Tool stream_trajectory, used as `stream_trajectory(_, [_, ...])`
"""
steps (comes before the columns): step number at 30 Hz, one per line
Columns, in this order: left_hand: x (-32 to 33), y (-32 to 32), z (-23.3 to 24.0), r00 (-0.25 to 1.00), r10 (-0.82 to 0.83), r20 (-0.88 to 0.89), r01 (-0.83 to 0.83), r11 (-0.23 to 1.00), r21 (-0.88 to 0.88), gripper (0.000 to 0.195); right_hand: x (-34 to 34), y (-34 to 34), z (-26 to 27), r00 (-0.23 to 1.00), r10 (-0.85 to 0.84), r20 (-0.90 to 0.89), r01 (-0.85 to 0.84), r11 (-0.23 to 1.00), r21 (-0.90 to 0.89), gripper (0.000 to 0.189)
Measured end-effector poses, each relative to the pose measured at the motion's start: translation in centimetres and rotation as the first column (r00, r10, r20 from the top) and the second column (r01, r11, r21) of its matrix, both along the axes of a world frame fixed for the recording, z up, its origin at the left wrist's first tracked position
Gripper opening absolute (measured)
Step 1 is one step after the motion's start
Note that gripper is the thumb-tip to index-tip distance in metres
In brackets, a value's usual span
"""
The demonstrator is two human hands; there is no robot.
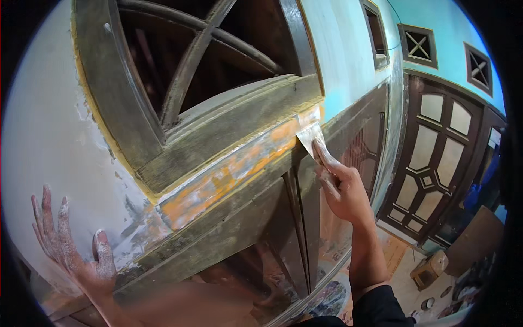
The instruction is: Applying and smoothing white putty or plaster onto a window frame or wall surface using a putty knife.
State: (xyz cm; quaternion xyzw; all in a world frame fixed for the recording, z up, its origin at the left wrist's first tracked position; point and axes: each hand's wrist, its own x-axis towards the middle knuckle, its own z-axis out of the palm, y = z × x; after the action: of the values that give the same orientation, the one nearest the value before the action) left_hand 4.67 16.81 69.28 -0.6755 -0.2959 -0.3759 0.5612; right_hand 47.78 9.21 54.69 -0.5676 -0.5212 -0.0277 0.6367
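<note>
A putty knife [311,134] is gripped in my right hand [343,186], its wide metal blade against the right end of a patchy orange, grey and white wall strip [229,173]. That strip runs between the lower rail of a wooden window frame [241,133] and the dark wooden lintel [212,241] beneath it. White powder or paste coats the fingers of both hands. My left hand [77,245], fingers spread and holding nothing, is at the pale wall [53,135] to the left of the frame; whether the palm presses on it is hard to tell.
A dark panelled door [429,163] stands at the right, with small framed vents [419,45] above in the turquoise wall. On the tiled floor are a small stool [429,269] and a brown board [476,241]. Crossed wooden bars [204,30] span the window opening.
</note>
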Motion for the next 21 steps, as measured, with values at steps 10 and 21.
stream_trajectory(10, [-1.0, 0.2, 0.5, 0.999, 0.002, -0.042, -0.003, 1.000, -0.022, 0.059, 0.3, 0.2, 1.3, 0.999, 0.016, -0.039, -0.017, 0.999, -0.041, 0.030])
stream_trajectory(21, [-0.3, 0.3, 0.3, 0.999, 0.021, -0.050, -0.019, 0.999, 0.047, 0.052, 1.1, 0.0, 1.5, 1.000, -0.007, 0.004, 0.007, 0.999, -0.040, 0.023])
